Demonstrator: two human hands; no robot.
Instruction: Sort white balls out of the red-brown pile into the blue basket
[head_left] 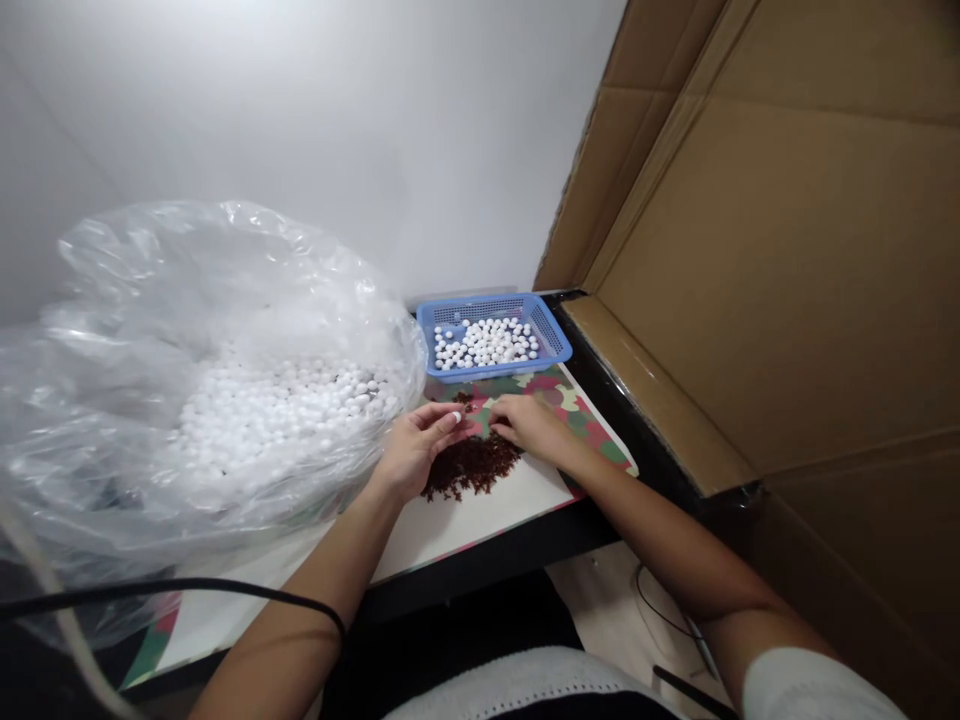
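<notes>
My left hand (411,448) pinches a small white ball (457,416) between thumb and fingertips. To its right, my right hand (529,428) has its fingers curled together in a pinch, a short gap from the ball. Whatever those fingertips hold, if anything, is too small to make out. Under and between both hands lies a heap of small reddish-brown pieces (474,468) on a patterned mat (517,510). Just beyond the hands stands a blue plastic basket (556,345) with many white balls (491,342) on its bottom.
At the left, a large clear plastic bag (150,260) bulges with white balls (262,420). Tall cardboard (810,220) walls off the right side, and a pale wall (375,120) rises behind. A black cable (225,588) crosses my left forearm.
</notes>
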